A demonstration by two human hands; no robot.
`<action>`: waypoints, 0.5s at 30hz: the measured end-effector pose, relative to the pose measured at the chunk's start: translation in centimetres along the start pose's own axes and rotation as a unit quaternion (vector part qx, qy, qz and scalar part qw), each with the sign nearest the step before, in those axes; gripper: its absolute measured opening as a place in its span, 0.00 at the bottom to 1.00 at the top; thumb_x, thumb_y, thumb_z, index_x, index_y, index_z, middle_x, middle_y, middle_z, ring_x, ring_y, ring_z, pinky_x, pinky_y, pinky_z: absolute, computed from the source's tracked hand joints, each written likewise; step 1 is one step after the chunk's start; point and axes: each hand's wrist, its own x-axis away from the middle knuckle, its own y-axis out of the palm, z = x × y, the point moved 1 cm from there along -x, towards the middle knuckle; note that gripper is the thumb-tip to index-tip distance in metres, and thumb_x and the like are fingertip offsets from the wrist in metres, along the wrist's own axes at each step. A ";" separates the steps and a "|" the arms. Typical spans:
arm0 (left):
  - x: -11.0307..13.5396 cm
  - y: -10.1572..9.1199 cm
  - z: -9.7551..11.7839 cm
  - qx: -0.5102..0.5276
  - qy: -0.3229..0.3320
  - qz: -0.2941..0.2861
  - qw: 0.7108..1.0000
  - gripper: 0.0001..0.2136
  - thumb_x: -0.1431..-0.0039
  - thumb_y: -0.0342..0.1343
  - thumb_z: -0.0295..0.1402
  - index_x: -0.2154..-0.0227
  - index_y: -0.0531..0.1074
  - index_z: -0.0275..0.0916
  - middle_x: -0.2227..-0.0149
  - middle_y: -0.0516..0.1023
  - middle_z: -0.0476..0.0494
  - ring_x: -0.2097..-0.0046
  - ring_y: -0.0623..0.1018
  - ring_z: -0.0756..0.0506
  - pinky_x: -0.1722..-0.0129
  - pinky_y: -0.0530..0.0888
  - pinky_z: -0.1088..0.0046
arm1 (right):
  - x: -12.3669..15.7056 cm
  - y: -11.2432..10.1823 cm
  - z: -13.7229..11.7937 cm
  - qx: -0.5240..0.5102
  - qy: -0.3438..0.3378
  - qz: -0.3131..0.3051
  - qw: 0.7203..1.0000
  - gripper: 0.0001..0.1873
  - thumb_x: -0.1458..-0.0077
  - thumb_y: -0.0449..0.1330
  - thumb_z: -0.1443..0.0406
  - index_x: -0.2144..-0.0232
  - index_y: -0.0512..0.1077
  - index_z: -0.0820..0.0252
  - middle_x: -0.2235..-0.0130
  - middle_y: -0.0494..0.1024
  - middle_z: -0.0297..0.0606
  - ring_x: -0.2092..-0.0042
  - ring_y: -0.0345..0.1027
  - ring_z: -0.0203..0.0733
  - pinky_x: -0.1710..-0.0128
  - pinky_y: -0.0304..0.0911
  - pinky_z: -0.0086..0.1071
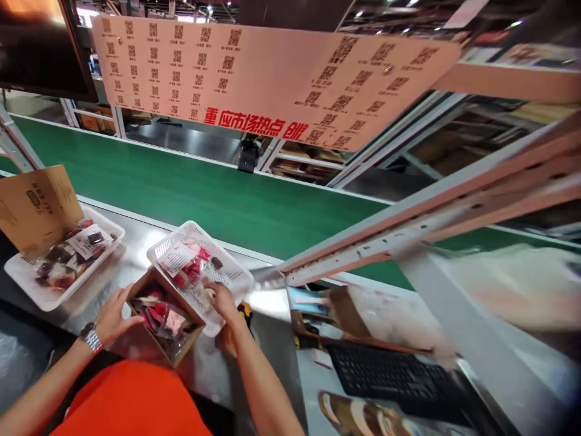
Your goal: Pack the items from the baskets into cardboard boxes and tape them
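An open brown cardboard box (179, 351) with several small red and pink packets inside sits on the steel worktop in front of me. My left hand (113, 315) rests against its left side with fingers spread. A white perforated basket (227, 266) behind the box holds a clear bag of red packets (186, 263). My right hand (221, 298) is curled at the basket's near edge, on clear wrapped packets; what it grips is hard to make out.
A second white basket (27, 281) of packets stands at the left under a brown carton flap (39, 206). A green conveyor belt (204, 194) runs behind. A black keyboard (390, 372) lies at the right, beside a slanted metal frame (408, 230). A code sheet (272, 79) hangs overhead.
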 end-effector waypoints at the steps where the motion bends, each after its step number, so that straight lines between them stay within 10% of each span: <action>1: 0.0 0.3 0.0 0.001 0.007 0.001 1.000 0.44 0.39 0.71 0.55 0.25 0.68 0.39 0.40 0.81 0.29 0.41 0.83 0.28 0.39 0.82 0.44 | 0.3 -1.0 0.1 -0.019 0.013 0.026 0.999 0.25 0.49 0.62 0.75 0.52 0.88 0.58 0.47 0.88 0.51 0.46 0.82 0.53 0.48 0.76 0.39; 10: -1.2 1.4 -0.5 0.028 0.076 -0.002 0.997 0.44 0.38 0.71 0.55 0.25 0.67 0.42 0.39 0.80 0.30 0.40 0.82 0.28 0.38 0.81 0.42 | 5.5 -6.9 -5.5 -0.163 0.029 0.165 0.972 0.22 0.40 0.68 0.51 0.49 0.87 0.54 0.41 0.86 0.51 0.39 0.80 0.58 0.44 0.79 0.48; 15: -1.6 1.2 -0.2 0.042 0.073 -0.036 0.996 0.46 0.40 0.74 0.54 0.24 0.65 0.42 0.37 0.79 0.30 0.38 0.81 0.28 0.36 0.79 0.43 | 8.6 -2.7 -14.9 -0.129 -0.085 -0.023 0.988 0.19 0.34 0.65 0.61 0.43 0.86 0.51 0.34 0.81 0.49 0.33 0.76 0.55 0.31 0.70 0.49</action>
